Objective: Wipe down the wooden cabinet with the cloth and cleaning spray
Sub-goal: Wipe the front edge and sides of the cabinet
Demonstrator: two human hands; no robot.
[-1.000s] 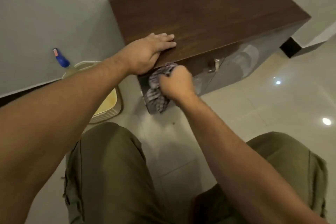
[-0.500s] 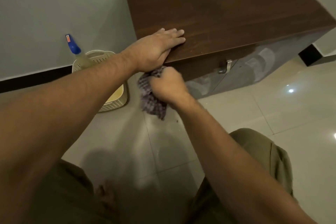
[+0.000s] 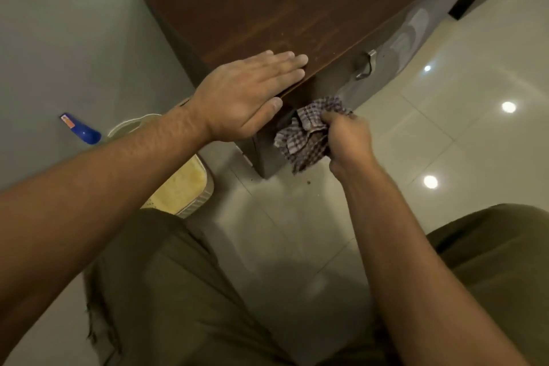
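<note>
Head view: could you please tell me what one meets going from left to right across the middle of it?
Spray bottle → basket → left hand → cloth → cabinet handle.

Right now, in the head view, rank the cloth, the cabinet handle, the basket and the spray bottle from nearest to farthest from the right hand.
1. Cloth, gripped in the right hand.
2. Cabinet handle, just above that hand.
3. Basket, on the floor to the left.
4. Spray bottle, farthest left, by the wall.
</note>
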